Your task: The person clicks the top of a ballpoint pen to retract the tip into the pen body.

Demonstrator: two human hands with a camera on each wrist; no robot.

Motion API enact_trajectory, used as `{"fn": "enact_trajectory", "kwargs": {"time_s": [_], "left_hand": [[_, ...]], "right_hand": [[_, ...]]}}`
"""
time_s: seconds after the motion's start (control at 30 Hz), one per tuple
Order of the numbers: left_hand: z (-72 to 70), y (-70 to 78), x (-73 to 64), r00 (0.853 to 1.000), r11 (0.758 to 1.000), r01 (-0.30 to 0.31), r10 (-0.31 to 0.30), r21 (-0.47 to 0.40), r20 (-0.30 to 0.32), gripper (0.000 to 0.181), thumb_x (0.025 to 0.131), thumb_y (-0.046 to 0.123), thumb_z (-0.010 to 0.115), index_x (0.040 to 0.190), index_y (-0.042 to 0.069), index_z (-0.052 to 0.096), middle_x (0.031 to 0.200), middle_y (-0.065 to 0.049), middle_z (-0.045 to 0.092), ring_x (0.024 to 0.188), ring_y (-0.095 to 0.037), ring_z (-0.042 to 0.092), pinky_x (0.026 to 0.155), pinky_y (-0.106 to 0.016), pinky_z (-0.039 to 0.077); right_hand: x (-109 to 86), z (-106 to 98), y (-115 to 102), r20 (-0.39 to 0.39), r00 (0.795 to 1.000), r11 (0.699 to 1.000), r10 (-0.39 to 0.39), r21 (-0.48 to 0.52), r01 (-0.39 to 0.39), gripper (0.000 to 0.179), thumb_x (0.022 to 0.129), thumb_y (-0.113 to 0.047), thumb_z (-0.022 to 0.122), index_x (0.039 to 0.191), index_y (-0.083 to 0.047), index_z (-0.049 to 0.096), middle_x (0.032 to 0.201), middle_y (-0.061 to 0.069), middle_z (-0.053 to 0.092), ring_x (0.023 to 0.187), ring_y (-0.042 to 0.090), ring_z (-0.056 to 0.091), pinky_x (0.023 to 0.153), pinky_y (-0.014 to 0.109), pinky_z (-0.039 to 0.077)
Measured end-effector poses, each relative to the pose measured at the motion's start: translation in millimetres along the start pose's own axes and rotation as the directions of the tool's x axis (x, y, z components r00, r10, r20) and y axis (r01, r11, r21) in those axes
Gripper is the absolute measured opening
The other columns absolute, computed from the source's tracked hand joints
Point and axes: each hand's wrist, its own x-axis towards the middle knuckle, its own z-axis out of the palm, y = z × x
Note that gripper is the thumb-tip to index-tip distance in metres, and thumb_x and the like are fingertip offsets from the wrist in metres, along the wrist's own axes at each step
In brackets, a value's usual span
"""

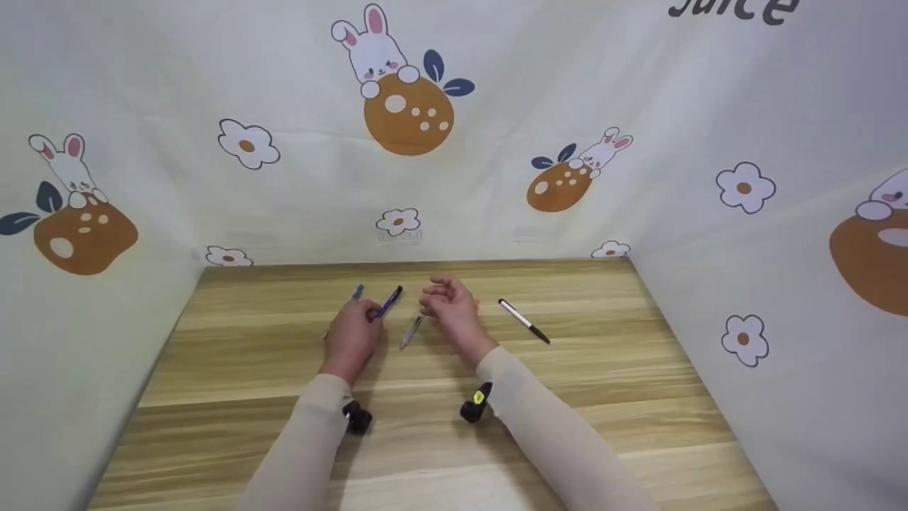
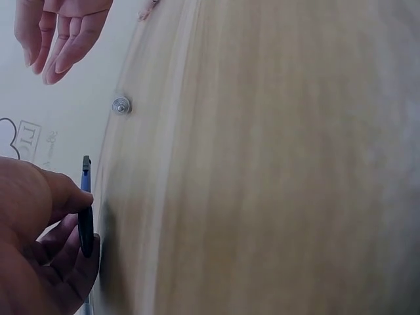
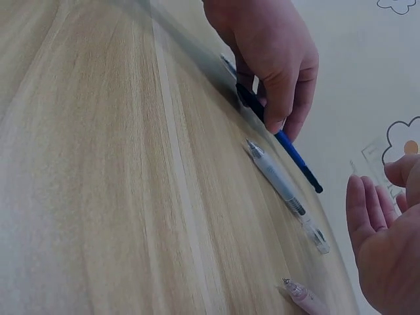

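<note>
My left hand [image 1: 352, 339] pinches a dark blue pen [image 3: 296, 159] between thumb and fingers, close over the wooden table. Part of another pen with a light blue end [image 1: 357, 292] shows past that hand, which hides its middle. To the right, a clear-and-white pen [image 3: 282, 184] lies on the table, its metal tip toward me. My right hand [image 1: 457, 316] hovers above the far end of this pen, fingers loosely bent and holding nothing. Beneath the right hand, a pale pink pen [image 3: 303, 297] is partly seen in the right wrist view.
A white pen with black ends [image 1: 523, 321] lies slantwise to the right of my right hand. The wooden table [image 1: 418, 440] meets a cream curtain [image 1: 305, 199] printed with rabbits, oranges and flowers at the back and sides. Dark wrist cameras sit at both cuffs.
</note>
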Motion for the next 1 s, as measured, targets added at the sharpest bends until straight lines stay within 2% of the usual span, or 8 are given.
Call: {"fn": "enact_trajectory", "kwargs": {"time_s": [0.13,0.33,0.57,0.7,0.87,1.0], "left_hand": [[0.1,-0.3,-0.2,1.000,1.000,0.000,0.000,0.016,0.000,0.023,0.102,0.011,0.076,0.123,0.004,0.079,0.118,-0.015,0.075,0.109,-0.035,0.072,0.098,-0.053,0.058],[-0.5,1.0,-0.8,1.000,0.998,0.012,-0.012,0.060,0.006,0.024,0.103,0.011,0.072,0.125,0.007,0.080,0.118,-0.014,0.077,0.107,-0.033,0.073,0.094,-0.054,0.060],[1.0,2.2,0.1,0.999,0.997,0.036,-0.038,0.072,0.015,0.025,0.102,0.011,0.071,0.125,0.009,0.080,0.116,-0.012,0.077,0.103,-0.030,0.073,0.090,-0.053,0.060],[1.2,1.4,0.9,0.999,0.996,0.037,-0.039,0.076,0.018,0.025,0.102,0.012,0.072,0.125,0.008,0.080,0.116,-0.012,0.077,0.103,-0.030,0.072,0.089,-0.053,0.060],[0.6,2.1,0.1,0.997,0.996,0.058,-0.061,0.074,0.037,0.025,0.102,0.014,0.073,0.125,0.008,0.079,0.115,-0.012,0.077,0.101,-0.029,0.072,0.087,-0.051,0.060],[0.4,2.9,-0.7,0.996,0.995,0.072,-0.075,0.067,0.039,0.029,0.102,0.017,0.076,0.130,0.008,0.077,0.117,-0.012,0.076,0.102,-0.029,0.071,0.089,-0.051,0.059]], "right_hand": [[-1.5,-0.8,0.3,-0.003,1.000,1.000,-0.004,-0.011,0.004,0.040,0.100,0.011,0.070,0.138,0.006,0.059,0.131,0.034,0.065,0.098,0.024,0.075,0.091,0.041,0.066],[-3.5,-1.1,-1.3,0.008,1.000,0.999,-0.005,-0.045,0.005,0.041,0.101,0.008,0.071,0.140,0.004,0.061,0.134,0.035,0.065,0.106,0.031,0.075,0.093,0.044,0.065],[-4.4,-0.7,-1.6,0.006,1.000,0.999,0.008,-0.045,-0.008,0.040,0.101,0.007,0.072,0.140,0.003,0.061,0.121,0.018,0.071,0.102,0.026,0.075,0.098,0.052,0.063],[-4.5,-1.5,-0.6,0.004,1.000,1.000,0.008,-0.029,-0.008,0.040,0.101,0.007,0.072,0.139,0.003,0.061,0.122,0.020,0.071,0.101,0.025,0.075,0.100,0.055,0.062],[-4.8,-3.1,-1.3,0.003,1.000,1.000,0.015,-0.016,-0.015,0.039,0.100,0.007,0.073,0.138,0.003,0.062,0.128,0.030,0.068,0.099,0.024,0.075,0.100,0.056,0.061],[-4.9,-4.7,-3.9,-0.001,1.000,1.000,0.027,-0.013,-0.027,0.038,0.100,0.007,0.073,0.137,0.003,0.063,0.128,0.030,0.068,0.101,0.026,0.075,0.099,0.052,0.063]]}}
